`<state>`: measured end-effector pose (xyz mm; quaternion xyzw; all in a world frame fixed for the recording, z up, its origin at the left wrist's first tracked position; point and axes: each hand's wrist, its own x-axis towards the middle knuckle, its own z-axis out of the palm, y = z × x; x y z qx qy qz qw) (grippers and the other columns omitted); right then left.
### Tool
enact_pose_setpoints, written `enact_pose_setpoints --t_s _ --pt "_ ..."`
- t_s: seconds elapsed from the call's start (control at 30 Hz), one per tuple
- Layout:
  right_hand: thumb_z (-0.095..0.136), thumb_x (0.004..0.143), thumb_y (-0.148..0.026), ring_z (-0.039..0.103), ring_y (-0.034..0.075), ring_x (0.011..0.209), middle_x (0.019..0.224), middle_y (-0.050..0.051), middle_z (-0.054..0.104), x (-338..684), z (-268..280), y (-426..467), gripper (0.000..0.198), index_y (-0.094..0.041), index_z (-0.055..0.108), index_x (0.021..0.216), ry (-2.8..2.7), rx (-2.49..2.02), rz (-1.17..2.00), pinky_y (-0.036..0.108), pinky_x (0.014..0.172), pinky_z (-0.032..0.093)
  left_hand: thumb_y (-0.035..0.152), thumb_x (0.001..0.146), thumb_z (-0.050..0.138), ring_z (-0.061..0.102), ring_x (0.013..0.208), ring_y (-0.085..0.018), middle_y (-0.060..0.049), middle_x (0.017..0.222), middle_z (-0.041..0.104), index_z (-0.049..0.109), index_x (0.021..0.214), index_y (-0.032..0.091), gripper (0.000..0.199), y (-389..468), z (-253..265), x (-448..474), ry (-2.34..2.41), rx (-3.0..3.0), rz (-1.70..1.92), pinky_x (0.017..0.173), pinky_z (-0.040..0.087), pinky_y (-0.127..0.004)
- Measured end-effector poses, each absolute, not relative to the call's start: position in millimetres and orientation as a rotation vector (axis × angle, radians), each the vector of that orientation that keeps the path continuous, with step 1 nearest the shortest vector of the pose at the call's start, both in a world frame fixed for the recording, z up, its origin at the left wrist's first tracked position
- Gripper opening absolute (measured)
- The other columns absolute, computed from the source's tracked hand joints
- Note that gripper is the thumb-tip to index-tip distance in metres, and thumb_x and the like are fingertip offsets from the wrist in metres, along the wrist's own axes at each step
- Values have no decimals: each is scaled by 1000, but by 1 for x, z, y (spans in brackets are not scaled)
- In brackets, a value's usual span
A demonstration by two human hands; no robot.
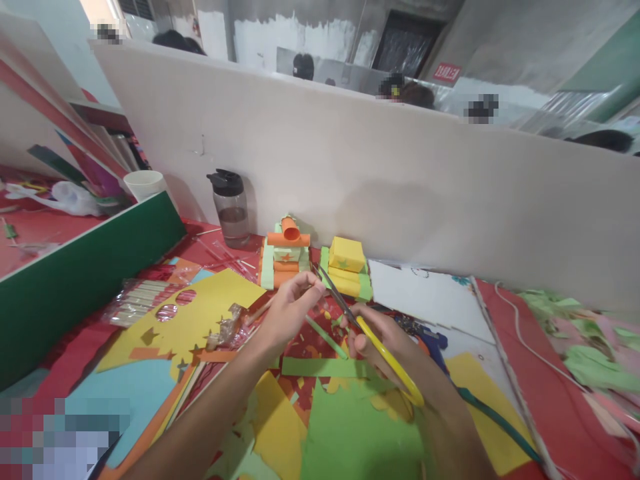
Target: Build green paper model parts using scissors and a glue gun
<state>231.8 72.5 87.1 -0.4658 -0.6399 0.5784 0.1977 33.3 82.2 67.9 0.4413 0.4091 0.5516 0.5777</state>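
My right hand [387, 337] is wrapped round a pair of scissors [373, 337] with yellow handles. Their dark blades are slightly apart and point up and left, close to my left fingertips. My left hand [297, 303] is closed in a pinch; whatever is between its finger and thumb is too small to make out. Just beyond stand an orange and pale green paper model [286, 250] and a yellow and green paper model [346, 263]. Below my hands lie a green paper strip [325, 367], a cut green sheet [360, 423] and scattered scraps.
Yellow card [220, 297] with cut-out holes, blue paper [125, 393] and bagged sticks [145, 300] lie left. A water bottle [231, 210] stands at the back by a white partition [350, 147]. A blue glue gun [433, 340] and white board [430, 297] are right.
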Motion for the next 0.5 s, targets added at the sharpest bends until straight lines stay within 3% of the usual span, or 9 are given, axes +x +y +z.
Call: enact_pose_setpoints --t_s 0.17,0.5 --pt "70 83 -44 39 8 48 70 -4 57 230 92 71 35 -22 58 106 -1805 -1337 1572 20 44 28 32 84 62 47 65 -11 4 70 52 55 76 19 17 82 66 33 943 1042 1293 67 38 -22" --pt "70 81 -46 34 7 42 62 -5 58 222 97 69 31 -22 59 97 -1733 -1372 1548 20 42 27 35 85 64 48 67 -10 4 71 52 54 77 19 21 82 65 33 897 994 1292 69 39 -23"
